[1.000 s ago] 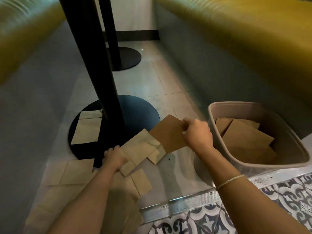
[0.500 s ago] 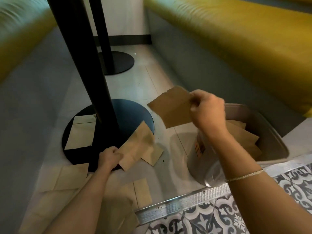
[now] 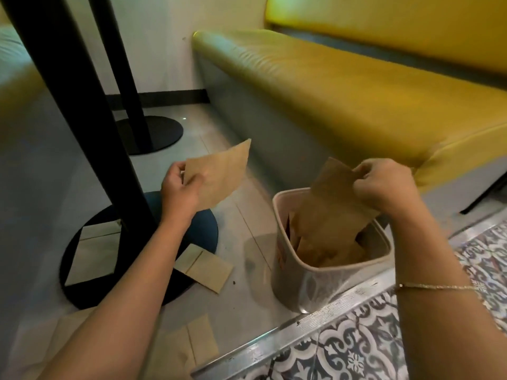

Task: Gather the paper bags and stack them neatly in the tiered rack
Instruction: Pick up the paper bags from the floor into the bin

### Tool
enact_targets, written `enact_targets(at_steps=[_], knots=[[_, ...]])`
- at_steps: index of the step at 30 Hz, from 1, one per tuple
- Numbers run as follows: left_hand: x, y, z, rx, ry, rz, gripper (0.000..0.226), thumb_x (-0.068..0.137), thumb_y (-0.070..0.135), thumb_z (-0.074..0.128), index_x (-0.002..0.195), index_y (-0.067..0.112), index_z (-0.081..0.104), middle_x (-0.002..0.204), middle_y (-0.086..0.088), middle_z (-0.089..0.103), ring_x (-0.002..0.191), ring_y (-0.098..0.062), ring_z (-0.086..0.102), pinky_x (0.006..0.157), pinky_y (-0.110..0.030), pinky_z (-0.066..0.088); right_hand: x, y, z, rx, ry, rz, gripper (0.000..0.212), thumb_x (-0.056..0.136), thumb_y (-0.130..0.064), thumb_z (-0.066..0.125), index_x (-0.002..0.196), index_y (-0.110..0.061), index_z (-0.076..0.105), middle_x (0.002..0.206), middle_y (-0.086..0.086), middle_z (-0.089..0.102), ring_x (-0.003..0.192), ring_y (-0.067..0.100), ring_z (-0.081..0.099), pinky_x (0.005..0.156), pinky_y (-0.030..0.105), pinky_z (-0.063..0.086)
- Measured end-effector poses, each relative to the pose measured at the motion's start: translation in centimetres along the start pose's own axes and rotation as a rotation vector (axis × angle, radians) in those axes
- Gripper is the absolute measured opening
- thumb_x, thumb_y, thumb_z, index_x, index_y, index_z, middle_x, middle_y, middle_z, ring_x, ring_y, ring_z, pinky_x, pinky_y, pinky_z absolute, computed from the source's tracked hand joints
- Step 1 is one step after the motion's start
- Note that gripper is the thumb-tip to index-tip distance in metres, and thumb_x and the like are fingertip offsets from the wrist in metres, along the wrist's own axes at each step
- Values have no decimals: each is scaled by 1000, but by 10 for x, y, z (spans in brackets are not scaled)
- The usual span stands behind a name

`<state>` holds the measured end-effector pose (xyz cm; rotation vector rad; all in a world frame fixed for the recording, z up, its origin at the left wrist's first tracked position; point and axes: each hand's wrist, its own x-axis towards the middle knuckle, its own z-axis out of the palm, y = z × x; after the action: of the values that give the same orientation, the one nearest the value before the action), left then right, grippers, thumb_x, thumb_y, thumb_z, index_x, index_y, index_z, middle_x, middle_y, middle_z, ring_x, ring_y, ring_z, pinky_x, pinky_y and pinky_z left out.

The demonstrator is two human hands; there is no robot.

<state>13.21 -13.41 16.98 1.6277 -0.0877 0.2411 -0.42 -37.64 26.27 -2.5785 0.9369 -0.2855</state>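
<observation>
My left hand [image 3: 178, 192] holds a flat brown paper bag [image 3: 219, 178] up in the air above the black table base. My right hand [image 3: 384, 185] pinches the top of another brown paper bag [image 3: 333, 204], whose lower end hangs inside a pale plastic bin [image 3: 299, 286]. Several more paper bags [image 3: 326, 252] lie in that bin. Loose bags remain on the floor: one [image 3: 204, 268] beside the table base, one [image 3: 94, 255] on the base itself, and others [image 3: 197, 342] near my left forearm. No tiered rack is in view.
A black table pole [image 3: 71, 105] on a round base [image 3: 203, 231] stands at the left, with a second pole and base [image 3: 151, 133] behind. A yellow bench seat [image 3: 356, 100] runs along the right. A metal floor strip [image 3: 301, 325] borders patterned tiles [image 3: 356, 349].
My left hand lifted a bag off the floor into the air. My right hand carried its bag to the right and lowered it into the bin. The view has swung to the right.
</observation>
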Motion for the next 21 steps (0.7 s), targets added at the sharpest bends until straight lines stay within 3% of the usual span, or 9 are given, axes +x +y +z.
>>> enact_targets(at_steps=[2,4,6,8,10,13,17,21], knots=[[-7,23,12,-171,-50,12,24,85,9,64,86,29,51,97,2,61,95,-21,60,78,-33,51,1,5,11,92,-21,-38,37,83,-18,64,119,-23,55,121,8,58,112,28,54,98,47,44],[-14,42,23,-364,-136,-14,25,86,6,63,93,28,53,98,5,61,94,-15,59,76,-29,51,-1,3,15,305,-42,-64,63,82,-29,70,137,-22,40,138,5,47,124,25,47,99,39,45],[-20,53,32,-527,-222,-78,25,87,4,60,101,24,55,99,4,63,94,-14,62,78,-31,53,-1,1,18,582,-118,-60,80,77,-36,73,143,-25,29,143,3,41,126,23,45,84,29,48],[-27,55,39,-620,-292,-146,26,88,4,57,107,21,56,100,2,66,93,-15,64,78,-34,54,-1,1,20,842,-212,-31,87,68,-38,78,141,-26,32,136,0,48,116,20,53,71,24,48],[-34,51,46,-658,-345,-216,27,88,6,57,110,21,56,102,0,66,94,-18,64,79,-37,54,1,2,23,1074,-223,15,77,66,-30,79,132,-19,43,122,2,59,104,20,61,66,26,51],[-45,39,56,-599,-425,-286,27,88,7,57,111,22,54,108,-4,63,101,-21,61,81,-37,54,5,6,16,1354,-47,139,42,80,1,67,115,-15,50,102,3,61,89,17,62,60,24,53],[-55,20,65,-381,-572,-300,25,88,6,59,106,20,51,105,-2,64,103,-20,61,83,-28,53,17,18,2,1197,164,135,22,86,1,60,96,-18,56,87,-2,61,88,19,59,67,29,52],[-54,0,62,-206,-476,-280,23,88,12,61,102,27,51,100,5,62,97,-11,60,82,-23,51,28,28,-1,899,282,69,27,86,-2,57,109,-17,60,103,2,63,100,23,60,90,44,51]])
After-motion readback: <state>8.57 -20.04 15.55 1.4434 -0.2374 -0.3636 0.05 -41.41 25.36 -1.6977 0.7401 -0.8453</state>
